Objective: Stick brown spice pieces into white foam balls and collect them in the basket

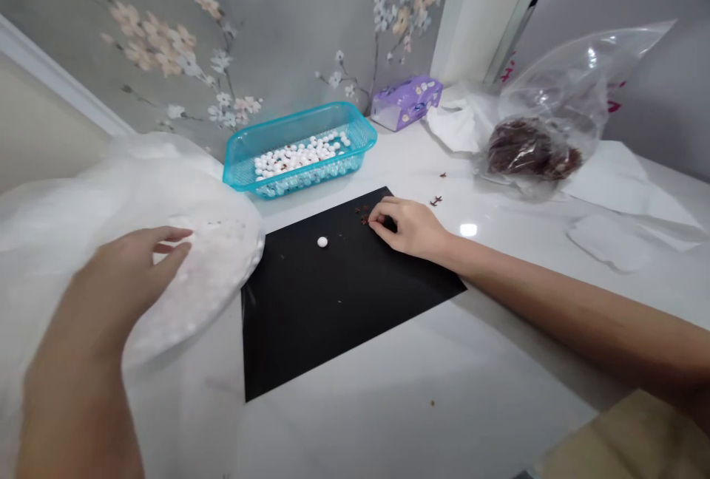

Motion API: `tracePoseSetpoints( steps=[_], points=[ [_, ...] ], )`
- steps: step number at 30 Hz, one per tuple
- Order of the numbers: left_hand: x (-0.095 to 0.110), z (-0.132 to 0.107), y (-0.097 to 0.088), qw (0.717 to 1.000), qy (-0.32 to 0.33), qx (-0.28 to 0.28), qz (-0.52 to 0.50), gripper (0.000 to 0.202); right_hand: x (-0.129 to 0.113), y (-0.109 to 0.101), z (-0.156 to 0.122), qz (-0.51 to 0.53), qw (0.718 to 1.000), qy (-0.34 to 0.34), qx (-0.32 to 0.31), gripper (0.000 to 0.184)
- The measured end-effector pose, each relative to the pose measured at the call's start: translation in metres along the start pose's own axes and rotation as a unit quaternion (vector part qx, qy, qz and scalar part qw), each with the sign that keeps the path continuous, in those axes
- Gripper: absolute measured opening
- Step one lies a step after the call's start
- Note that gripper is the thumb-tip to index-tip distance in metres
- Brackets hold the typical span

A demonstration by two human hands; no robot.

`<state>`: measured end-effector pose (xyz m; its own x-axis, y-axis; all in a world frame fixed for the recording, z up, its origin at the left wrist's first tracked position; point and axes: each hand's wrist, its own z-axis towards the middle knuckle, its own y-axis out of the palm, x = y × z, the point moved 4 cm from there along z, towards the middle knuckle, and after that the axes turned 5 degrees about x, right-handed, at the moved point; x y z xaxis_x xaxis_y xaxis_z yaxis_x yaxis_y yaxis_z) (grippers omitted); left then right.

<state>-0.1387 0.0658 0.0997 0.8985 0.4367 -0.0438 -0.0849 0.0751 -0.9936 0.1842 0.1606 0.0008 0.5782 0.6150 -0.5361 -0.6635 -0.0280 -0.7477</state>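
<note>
My right hand [407, 228] rests over the far right part of a black sheet [327, 301]. Its thumb and forefinger are pinched together beside several small brown star-shaped pieces [364, 219]; whatever they grip is hidden. One white ball [322, 242] sits on the sheet, left of that hand. At the left, my left hand [138, 272] hovers above a translucent plastic bag [183, 316] that holds many small white balls. Its thumb and forefinger are curved towards each other with a small gap between the tips, and nothing shows in them.
Behind the sheet, a blue plastic basket [238, 162] contains many white balls. A purple tissue pack [407, 103] stands by the wall. To the right, a clear bag [532, 148] holds brown material near white paper [637, 176]. A few brown pieces [436, 200] lie on the white table [388, 398].
</note>
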Motion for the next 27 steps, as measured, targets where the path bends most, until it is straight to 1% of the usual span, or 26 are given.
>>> tracePoseSetpoints(
  steps=[2, 4, 6, 8, 11, 14, 19, 23, 27],
  points=[
    [0.001, 0.002, 0.013, 0.999, 0.008, -0.040, -0.010, 0.043, 0.000, 0.000, 0.000, 0.010, 1.000, 0.004, -0.003, 0.014],
    [0.005, 0.000, 0.018, 0.999, -0.001, -0.048, 0.007, 0.044, 0.000, 0.000, 0.000, 0.021, 1.000, 0.002, -0.003, 0.014],
    [0.011, -0.002, 0.018, 0.999, -0.006, -0.033, 0.016, 0.043, 0.000, 0.000, -0.001, 0.034, 0.999, -0.002, 0.001, 0.016],
    [0.014, -0.004, 0.015, 1.000, -0.006, -0.001, 0.003, 0.039, 0.000, 0.000, -0.001, 0.044, 0.999, -0.001, 0.004, 0.017],
    [0.013, -0.004, 0.016, 0.999, -0.011, 0.036, -0.012, 0.034, 0.001, 0.001, 0.000, 0.051, 0.999, 0.006, 0.004, 0.017],
    [0.011, -0.002, 0.020, 0.999, -0.019, 0.049, -0.007, 0.035, 0.000, 0.000, 0.000, 0.050, 0.999, 0.007, 0.003, 0.017],
    [0.005, -0.001, 0.022, 0.995, -0.072, 0.074, 0.012, 0.044, -0.001, 0.000, 0.000, 0.046, 0.999, 0.000, -0.006, 0.017],
    [-0.004, -0.001, 0.023, 0.988, -0.119, 0.093, 0.002, 0.046, 0.000, 0.000, 0.000, 0.040, 0.999, 0.002, -0.008, 0.017],
    [-0.009, -0.003, 0.026, 0.989, -0.107, 0.101, -0.006, 0.037, 0.000, 0.000, 0.000, 0.041, 0.999, 0.015, -0.001, 0.016]
  ],
)
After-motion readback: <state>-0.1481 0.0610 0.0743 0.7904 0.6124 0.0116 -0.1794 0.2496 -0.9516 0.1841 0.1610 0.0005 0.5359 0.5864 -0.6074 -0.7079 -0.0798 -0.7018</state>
